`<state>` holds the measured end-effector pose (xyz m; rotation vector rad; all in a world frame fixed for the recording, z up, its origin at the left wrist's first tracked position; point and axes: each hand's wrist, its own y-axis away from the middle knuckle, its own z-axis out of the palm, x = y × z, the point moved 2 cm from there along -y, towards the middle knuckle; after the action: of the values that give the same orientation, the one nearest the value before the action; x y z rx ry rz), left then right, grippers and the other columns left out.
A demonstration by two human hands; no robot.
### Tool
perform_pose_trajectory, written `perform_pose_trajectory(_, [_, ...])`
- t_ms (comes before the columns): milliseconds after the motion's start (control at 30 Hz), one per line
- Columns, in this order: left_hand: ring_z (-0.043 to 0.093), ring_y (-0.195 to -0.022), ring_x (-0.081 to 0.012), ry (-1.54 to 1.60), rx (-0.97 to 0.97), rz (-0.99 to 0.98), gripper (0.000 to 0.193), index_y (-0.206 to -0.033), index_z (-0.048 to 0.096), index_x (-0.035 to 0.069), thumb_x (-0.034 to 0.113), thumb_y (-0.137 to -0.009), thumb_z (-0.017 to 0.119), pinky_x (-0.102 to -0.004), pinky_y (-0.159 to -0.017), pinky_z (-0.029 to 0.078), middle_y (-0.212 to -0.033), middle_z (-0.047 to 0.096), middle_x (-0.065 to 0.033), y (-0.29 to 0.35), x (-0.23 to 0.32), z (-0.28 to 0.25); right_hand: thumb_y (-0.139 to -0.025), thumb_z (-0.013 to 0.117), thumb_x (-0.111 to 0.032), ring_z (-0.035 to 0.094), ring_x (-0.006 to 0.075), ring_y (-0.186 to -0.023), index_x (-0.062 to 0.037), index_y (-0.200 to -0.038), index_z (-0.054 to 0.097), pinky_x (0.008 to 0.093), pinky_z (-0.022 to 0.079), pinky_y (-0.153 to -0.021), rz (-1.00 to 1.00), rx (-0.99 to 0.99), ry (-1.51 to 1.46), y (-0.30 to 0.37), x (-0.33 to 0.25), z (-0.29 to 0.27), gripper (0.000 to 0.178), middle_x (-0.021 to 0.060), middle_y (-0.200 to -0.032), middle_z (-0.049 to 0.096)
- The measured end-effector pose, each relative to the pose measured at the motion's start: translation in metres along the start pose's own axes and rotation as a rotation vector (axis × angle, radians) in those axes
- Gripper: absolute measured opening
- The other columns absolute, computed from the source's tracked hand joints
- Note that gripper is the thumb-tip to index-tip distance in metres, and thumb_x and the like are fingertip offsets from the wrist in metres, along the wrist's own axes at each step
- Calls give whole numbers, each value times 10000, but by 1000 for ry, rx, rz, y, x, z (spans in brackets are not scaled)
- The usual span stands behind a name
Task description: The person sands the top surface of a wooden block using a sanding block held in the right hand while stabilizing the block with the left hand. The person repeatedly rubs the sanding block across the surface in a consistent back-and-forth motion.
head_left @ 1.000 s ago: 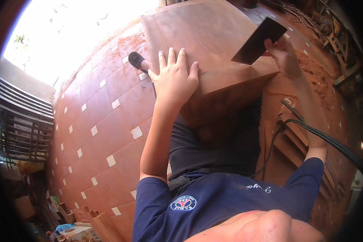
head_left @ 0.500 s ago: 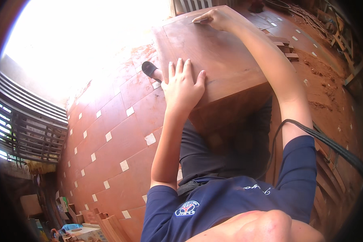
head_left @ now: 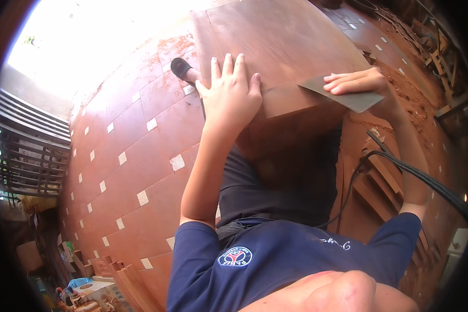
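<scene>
**Sandpaper on the wooden table**

The left hand [head_left: 231, 96] lies flat, fingers spread, on the near edge of the wooden table [head_left: 286, 41]. At three o'clock from it, the right hand [head_left: 356, 82] presses a grey sandpaper sheet [head_left: 346, 96] against the table's near corner with straight fingers.

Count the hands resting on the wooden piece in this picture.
2: the left hand lies flat on the wooden piece near its front edge; the right hand presses a sheet of sandpaper at its right corner.
</scene>
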<state>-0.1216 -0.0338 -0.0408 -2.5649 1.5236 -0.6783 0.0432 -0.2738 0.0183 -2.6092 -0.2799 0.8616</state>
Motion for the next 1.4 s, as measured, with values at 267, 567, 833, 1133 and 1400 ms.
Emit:
perform_pose_trajectory(267, [249, -1534, -337, 9, -18, 3, 586, -1522, 437, 98, 407, -1025, 465, -626, -1204, 178, -1619, 368, -133, -4, 2, 0, -985, 663, -106, 702, 150, -979, 32, -1074, 729, 314, 542, -906, 301, 390, -64, 6, 33, -44, 178, 79, -1039, 757])
perform_pose_trajectory(567, [253, -1538, -304, 18, 6, -24, 599, -1524, 433, 93, 403, -1014, 480, -567, -1217, 198, -1617, 382, -107, -5, -7, 1, -913, 664, 47, 680, 115, -915, 25, -1093, 749, 281, 552, -850, 186, 441, -85, -115, 121, 4, 200, 66, -1002, 774])
perform_pose_trajectory(833, [245, -1541, -295, 35, 10, -3, 602, -1522, 425, 67, 391, -1016, 471, -576, -1220, 187, -1608, 391, -122, -8, -3, 5, -927, 613, -31, 675, 294, -1115, -166, -1240, 726, 349, 521, -956, 116, 306, 423, -163, 207, -8, 358, 92, -1246, 709])
perform_pose_trajectory(1133, [284, -1516, -363, 9, 32, 6, 568, -1505, 454, 103, 389, -1014, 474, -669, -1180, 204, -1595, 402, -146, 0, -1, 1, -792, 470, 152, 685, 350, -1142, -34, -1181, 725, 359, 536, -1002, 37, 58, 468, -59, 34, 19, 501, 173, -1239, 703])
perform_pose_trajectory(1400, [348, -1474, -407, -30, 97, 58, 477, -1441, 531, 145, 364, -1020, 480, -691, -1170, 204, -1566, 435, -152, 6, -3, 2, -838, 642, -9, 757, 281, -982, 4, -1015, 776, 361, 593, -893, 45, -7, 193, -23, -32, -45, 223, 182, -1036, 768])
